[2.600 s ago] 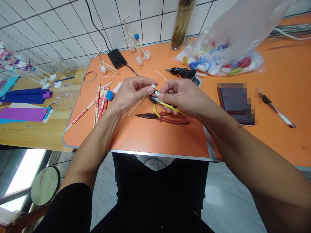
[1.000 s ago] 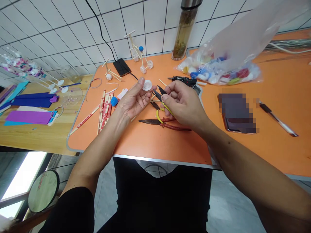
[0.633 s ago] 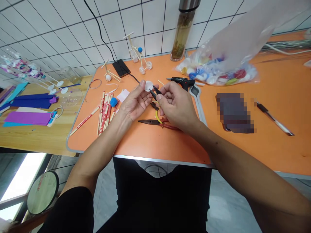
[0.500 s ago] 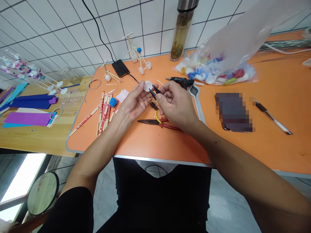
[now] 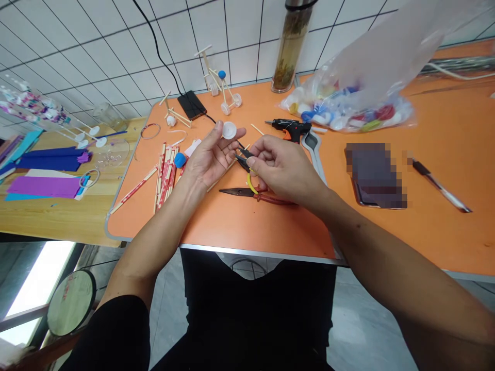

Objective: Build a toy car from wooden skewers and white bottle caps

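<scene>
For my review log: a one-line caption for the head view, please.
Left hand holds a white cap while right hand holds yellow-handled cutters near it, above red-handled pliers on the orange table.

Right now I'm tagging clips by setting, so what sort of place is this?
Probably a craft workbench, perhaps in a classroom: a glue gun lies on the orange table, a stick model stands behind it, and there is a bag of caps.

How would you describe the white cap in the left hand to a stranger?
On the orange table, find the red-handled pliers. Above them, the left hand holds up a round white cap. Unlike the coloured caps in the plastic bag, it is alone.
</scene>
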Motion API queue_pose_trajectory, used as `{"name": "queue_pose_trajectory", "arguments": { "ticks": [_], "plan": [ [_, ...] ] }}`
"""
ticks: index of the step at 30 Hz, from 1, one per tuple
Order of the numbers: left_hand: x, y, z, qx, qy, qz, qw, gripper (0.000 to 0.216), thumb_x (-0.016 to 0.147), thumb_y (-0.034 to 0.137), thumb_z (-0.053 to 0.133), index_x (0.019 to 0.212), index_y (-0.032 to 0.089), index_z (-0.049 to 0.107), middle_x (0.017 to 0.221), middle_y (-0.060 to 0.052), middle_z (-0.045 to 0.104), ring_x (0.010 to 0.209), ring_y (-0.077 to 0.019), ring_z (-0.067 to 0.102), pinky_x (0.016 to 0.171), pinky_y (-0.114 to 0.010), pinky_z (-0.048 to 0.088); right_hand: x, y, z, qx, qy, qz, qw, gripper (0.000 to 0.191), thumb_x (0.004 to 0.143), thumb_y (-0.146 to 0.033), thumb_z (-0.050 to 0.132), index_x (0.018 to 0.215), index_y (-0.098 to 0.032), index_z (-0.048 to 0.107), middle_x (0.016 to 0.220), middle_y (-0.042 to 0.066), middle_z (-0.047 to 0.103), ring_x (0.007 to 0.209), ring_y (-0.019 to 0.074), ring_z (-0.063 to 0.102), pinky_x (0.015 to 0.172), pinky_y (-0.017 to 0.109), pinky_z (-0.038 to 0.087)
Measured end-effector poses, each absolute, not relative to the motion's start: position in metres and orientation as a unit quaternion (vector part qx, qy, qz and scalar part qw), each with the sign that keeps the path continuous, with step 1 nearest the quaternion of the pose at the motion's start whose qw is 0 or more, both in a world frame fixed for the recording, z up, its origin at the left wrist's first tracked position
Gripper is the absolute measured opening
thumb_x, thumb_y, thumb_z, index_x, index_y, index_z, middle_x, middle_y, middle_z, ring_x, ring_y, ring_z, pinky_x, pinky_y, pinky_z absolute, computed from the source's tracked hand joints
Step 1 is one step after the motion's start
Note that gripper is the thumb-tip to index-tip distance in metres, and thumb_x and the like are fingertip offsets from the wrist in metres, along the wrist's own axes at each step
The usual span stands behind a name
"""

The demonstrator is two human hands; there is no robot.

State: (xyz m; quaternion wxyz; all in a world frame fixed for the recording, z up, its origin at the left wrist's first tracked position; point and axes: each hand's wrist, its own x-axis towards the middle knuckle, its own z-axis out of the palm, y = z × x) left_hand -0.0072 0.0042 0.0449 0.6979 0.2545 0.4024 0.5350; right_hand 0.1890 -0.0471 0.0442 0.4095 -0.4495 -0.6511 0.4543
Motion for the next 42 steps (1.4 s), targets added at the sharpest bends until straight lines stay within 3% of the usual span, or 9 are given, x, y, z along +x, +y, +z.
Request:
{"name": "queue_pose_trajectory", "arguments": {
  "ticks": [5,9,13,16,19,22,26,37,42],
  "plan": [
    [-0.017,0.012,0.052,0.241,0.396,0.562,0.685,0.036,0.113,0.051,0.071,0.136,0.023,0.075,0.110,-0.006,0.089,0.067,-0.0093,0.080,0.071,-0.019,0.069,0.206,-0.036,0.047,-0.474,-0.639,0.409,0.447,0.015,0.103,-0.030,0.076,0.097,-0.026,0.062,0.074,0.000,0.068,0.056,0.0175,0.060,0.059,0.034,0.043],
    [-0.022,0.014,0.053,0.237,0.401,0.566,0.680,0.034,0.112,0.049,0.074,0.134,0.024,0.077,0.109,-0.005,0.089,0.072,-0.0107,0.083,0.074,-0.018,0.069,0.212,-0.029,0.042,-0.458,-0.644,0.424,0.442,0.019,0.098,-0.031,0.084,0.094,-0.025,0.066,0.074,0.000,0.067,0.059,0.0171,0.061,0.058,0.032,0.043],
    [-0.026,0.017,0.051,0.234,0.398,0.579,0.673,0.035,0.109,0.047,0.078,0.135,0.024,0.079,0.109,-0.006,0.090,0.076,-0.0121,0.084,0.076,-0.018,0.070,0.205,-0.036,0.035,-0.417,-0.724,0.465,0.294,0.014,0.096,-0.031,0.079,0.088,-0.024,0.070,0.071,0.000,0.070,0.062,0.0178,0.063,0.060,0.033,0.042],
    [-0.030,0.021,0.050,0.224,0.395,0.590,0.667,0.034,0.109,0.043,0.078,0.137,0.023,0.079,0.110,-0.008,0.089,0.076,-0.0126,0.084,0.076,-0.018,0.071,0.197,-0.046,0.037,-0.405,-0.802,0.409,0.157,0.009,0.096,-0.031,0.077,0.089,-0.024,0.075,0.078,-0.001,0.074,0.068,0.0172,0.062,0.064,0.033,0.039],
    [-0.035,0.026,0.049,0.221,0.395,0.599,0.660,0.036,0.109,0.042,0.078,0.140,0.024,0.078,0.116,-0.009,0.088,0.085,-0.0154,0.087,0.078,-0.020,0.073,0.195,-0.049,0.043,-0.460,-0.834,0.274,0.130,0.014,0.104,-0.031,0.069,0.097,-0.024,0.080,0.094,0.004,0.081,0.083,0.0225,0.068,0.069,0.035,0.036],
    [-0.040,0.031,0.047,0.224,0.396,0.602,0.656,0.033,0.111,0.040,0.076,0.139,0.024,0.079,0.120,-0.009,0.088,0.093,-0.0173,0.089,0.079,-0.020,0.073,0.200,-0.041,0.040,-0.525,-0.835,0.129,0.103,0.028,0.109,-0.023,0.057,0.121,-0.023,0.082,0.123,0.014,0.083,0.105,0.0320,0.073,0.070,0.038,0.033],
    [-0.043,0.033,0.048,0.220,0.394,0.608,0.654,0.031,0.109,0.040,0.077,0.137,0.025,0.080,0.117,-0.009,0.089,0.089,-0.0157,0.088,0.077,-0.019,0.071,0.202,-0.028,0.025,-0.503,-0.857,0.108,0.037,0.037,0.108,-0.023,0.059,0.141,-0.024,0.077,0.135,0.016,0.079,0.110,0.0362,0.075,0.067,0.038,0.031],
    [-0.046,0.032,0.049,0.199,0.394,0.604,0.663,0.037,0.108,0.039,0.078,0.141,0.022,0.076,0.115,-0.010,0.089,0.077,-0.0142,0.086,0.073,-0.019,0.070,0.213,-0.025,0.025,-0.417,-0.892,0.136,0.108,0.043,0.112,-0.022,0.047,0.149,-0.018,0.068,0.138,0.018,0.080,0.121,0.0333,0.076,0.091,0.039,0.051],
    [-0.040,0.028,0.048,0.198,0.408,0.585,0.672,0.032,0.110,0.039,0.076,0.136,0.022,0.078,0.109,-0.008,0.090,0.072,-0.0115,0.082,0.073,-0.019,0.069,0.210,-0.027,0.024,-0.402,-0.814,0.339,0.244,0.043,0.108,-0.028,0.059,0.149,-0.021,0.068,0.108,0.008,0.078,0.102,0.0275,0.075,0.090,0.040,0.056]
  ]
}}
